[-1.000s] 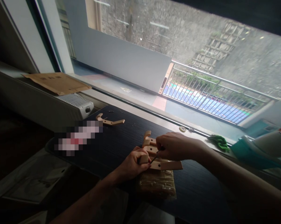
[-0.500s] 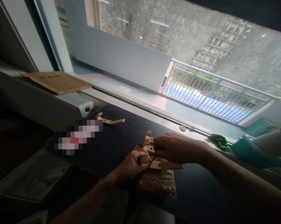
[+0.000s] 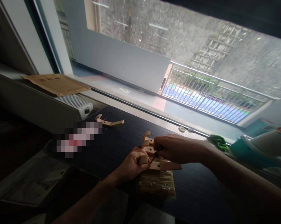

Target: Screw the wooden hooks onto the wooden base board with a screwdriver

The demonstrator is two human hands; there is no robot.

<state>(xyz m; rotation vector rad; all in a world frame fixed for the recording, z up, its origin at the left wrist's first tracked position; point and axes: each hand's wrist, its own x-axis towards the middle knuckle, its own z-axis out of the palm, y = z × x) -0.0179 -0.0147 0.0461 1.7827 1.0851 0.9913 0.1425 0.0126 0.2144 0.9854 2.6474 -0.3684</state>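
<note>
My left hand (image 3: pixel 134 161) is closed around the curled end of a wooden hook (image 3: pixel 165 165), which lies across a block wrapped in clear plastic (image 3: pixel 156 183). My right hand (image 3: pixel 173 147) grips a screwdriver (image 3: pixel 153 158), its thin shaft slanting down to the wood beside my left fingertips. The exact contact of the tip is hidden by those fingers. Just beyond, two similar wooden hooks (image 3: pixel 150 150) with dark holes lie side by side, partly behind my right hand. Another wooden hook (image 3: pixel 111 123) rests farther left on the dark table, a thin screw standing up from it.
A loose screw (image 3: pixel 110 112) lies near the back edge of the dark table (image 3: pixel 121 140). A brown envelope (image 3: pixel 58 84) sits on a white unit at left. Along the window sill are a roll of tape (image 3: pixel 182 128), a green cloth (image 3: pixel 221 143) and a teal container (image 3: pixel 243 149).
Both hands stay in nearly the same place on the hook. The right hand has turned slightly, and more of the screwdriver's dark handle shows. The whole view has shifted a little.
</note>
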